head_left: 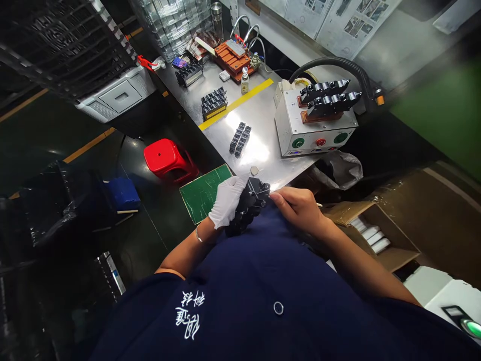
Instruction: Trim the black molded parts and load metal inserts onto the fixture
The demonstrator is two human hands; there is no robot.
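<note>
My left hand [227, 199], in a white glove, is closed around a stack of black moulded plastic parts [246, 213] with rounded lobes, held close to my body at the table's front edge. My right hand [298, 206] is bare and pinched, its fingertips at the right end of those parts. A thin pale stick [319, 204] pokes out behind the right hand; the rest of it is hidden by the fingers. Just beyond the held parts, a small pale round piece [254, 171] lies on the metal table. Two similar black parts [240, 139] lie side by side further back.
A green board [205, 193] juts out at the left. More black parts [214, 104] stand near a yellow tape line [240, 103]. At right is a white machine box [315, 135] with buttons and black parts on top. A red stool [165, 158] and open carton [398, 250] flank the table.
</note>
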